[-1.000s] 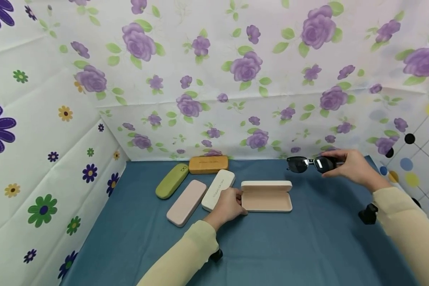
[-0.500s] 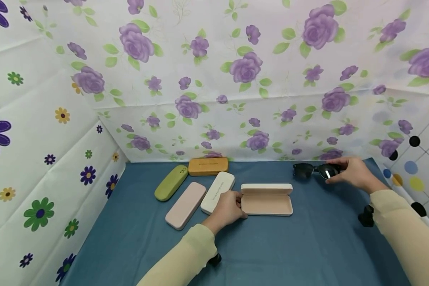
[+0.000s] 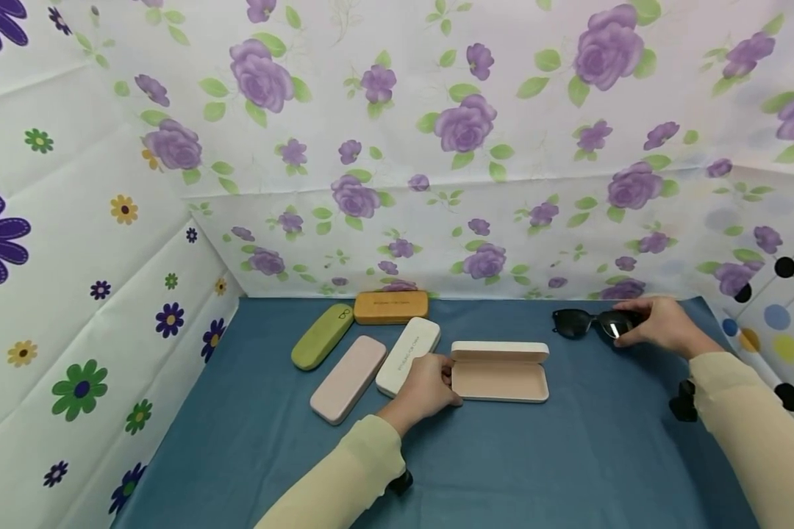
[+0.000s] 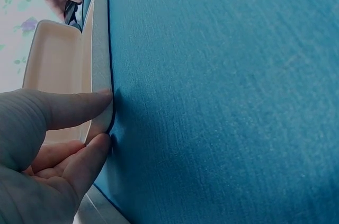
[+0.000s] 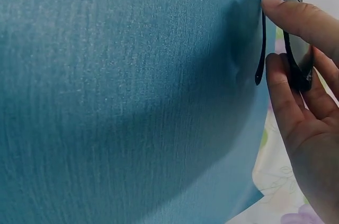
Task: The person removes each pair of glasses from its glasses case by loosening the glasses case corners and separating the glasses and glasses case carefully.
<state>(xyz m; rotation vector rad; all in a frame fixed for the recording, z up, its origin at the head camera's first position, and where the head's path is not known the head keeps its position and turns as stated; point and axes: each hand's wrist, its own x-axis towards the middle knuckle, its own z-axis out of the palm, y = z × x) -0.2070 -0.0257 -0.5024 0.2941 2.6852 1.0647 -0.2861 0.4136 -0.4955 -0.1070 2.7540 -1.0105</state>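
My left hand (image 3: 425, 388) pinches the left front corner of a white glasses case (image 3: 499, 393), which stands open with a beige lining. In the left wrist view, the thumb and fingertips (image 4: 99, 143) meet at that case's corner. Far to the right, black sunglasses (image 3: 574, 324) are held in my right hand (image 3: 662, 328) by one end, low over the back of the table. The right wrist view shows thumb and fingers around the end of a dark lens (image 5: 299, 57), with the thin folded temple (image 5: 261, 57) beside them. Whether the sunglasses touch the cloth, I cannot tell.
Left of the open case lie several closed glasses cases: a white one (image 3: 415, 342), a pink one (image 3: 348, 379), a green one (image 3: 322, 337) and a mustard one (image 3: 391, 308). Blue cloth (image 3: 536, 463) covers the table. Flowered sheets (image 3: 397, 147) rise behind and at the left.
My right hand has come down toward the table with the sunglasses and shifted slightly right. The left hand keeps its place at the open case. The view has shifted a little.
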